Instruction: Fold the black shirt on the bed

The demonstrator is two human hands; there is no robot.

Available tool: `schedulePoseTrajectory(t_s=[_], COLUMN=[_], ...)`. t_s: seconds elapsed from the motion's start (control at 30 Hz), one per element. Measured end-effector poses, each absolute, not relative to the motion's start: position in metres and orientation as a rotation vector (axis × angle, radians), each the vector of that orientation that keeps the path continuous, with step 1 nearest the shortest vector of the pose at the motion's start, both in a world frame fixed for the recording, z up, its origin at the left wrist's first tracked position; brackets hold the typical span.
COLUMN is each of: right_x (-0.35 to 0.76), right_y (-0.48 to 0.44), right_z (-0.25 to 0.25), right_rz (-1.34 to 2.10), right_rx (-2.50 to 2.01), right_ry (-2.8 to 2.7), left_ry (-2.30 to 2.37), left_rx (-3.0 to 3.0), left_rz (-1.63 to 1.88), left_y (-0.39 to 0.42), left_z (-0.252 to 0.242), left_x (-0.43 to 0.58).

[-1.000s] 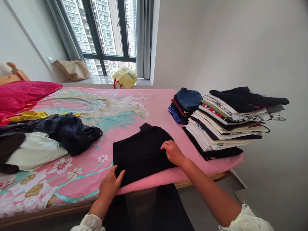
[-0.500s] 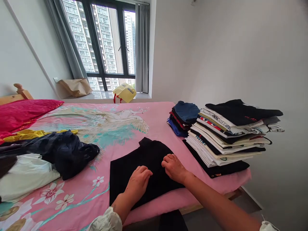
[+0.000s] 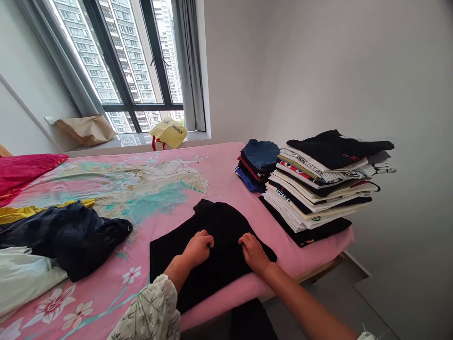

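A black shirt lies spread on the pink bed in front of me, its collar end pointing away and its near edge by the bed's front. My left hand, below a patterned light sleeve, is over the middle of the shirt with its fingers curled in and pinching the cloth. To the right, my right hand also has bent fingers closed on the black fabric. A stretch of shirt lies between the two hands. The fingertips are partly hidden against the dark cloth.
A tall stack of folded clothes stands at the bed's right edge, beside a smaller dark pile. Loose clothes lie heaped on the left, near a red pillow. Paper and yellow bags rest on the windowsill.
My view has turned, so the bed and stacks appear farther left. My hands stay over the shirt, somewhat farther apart, their fingers now lower against the cloth.
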State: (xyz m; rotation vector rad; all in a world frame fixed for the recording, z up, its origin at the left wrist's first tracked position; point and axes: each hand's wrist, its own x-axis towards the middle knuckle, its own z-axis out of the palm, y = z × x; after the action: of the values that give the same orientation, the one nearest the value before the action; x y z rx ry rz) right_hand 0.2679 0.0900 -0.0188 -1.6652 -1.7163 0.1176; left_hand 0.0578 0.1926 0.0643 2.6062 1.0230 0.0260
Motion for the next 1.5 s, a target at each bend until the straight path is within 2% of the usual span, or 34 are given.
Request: schedulePoseTrajectory(t_s=[0.37, 0.5, 0.63, 0.73, 0.93, 1.1, 1.37, 1.5], right_x=[0.263, 0.264, 0.285, 0.310, 0.335, 0.331, 0.327, 0.325], right_y=[0.085, 0.086, 0.083, 0.071, 0.030, 0.015, 0.023, 0.016], right_z=[-0.018, -0.014, -0.003, 0.004, 0.007, -0.003, -0.008, -0.006], right_rz=[0.075, 0.054, -0.008, 0.010, 0.056, 0.025, -0.027, -0.052], right_rx=[-1.784, -1.787, -1.781, -1.885, -2.015, -2.152, -2.285, -2.269], right_ry=[-1.719, -1.684, -1.517, -1.447, -1.515, -1.512, -1.509, -1.583], left_ry=[1.133, 1.309, 1.086, 1.009, 1.428, 1.355, 1.209, 1.206], left_rx=[2.479, 2.480, 2.713, 2.878, 2.930, 2.922, 2.874, 2.868], left_rz=[0.137, 0.357, 0.697, 0.775, 0.624, 0.483, 0.614, 0.540], left_y=[0.195, 0.170, 0.132, 0.113, 0.093, 0.085, 0.098, 0.091], left_z=[0.050, 0.048, 0.027, -0.002, -0.042, -0.037, -0.039, -0.026], left_x=[0.054, 0.040, 0.003, -0.041, -0.109, -0.120, -0.128, -0.131])
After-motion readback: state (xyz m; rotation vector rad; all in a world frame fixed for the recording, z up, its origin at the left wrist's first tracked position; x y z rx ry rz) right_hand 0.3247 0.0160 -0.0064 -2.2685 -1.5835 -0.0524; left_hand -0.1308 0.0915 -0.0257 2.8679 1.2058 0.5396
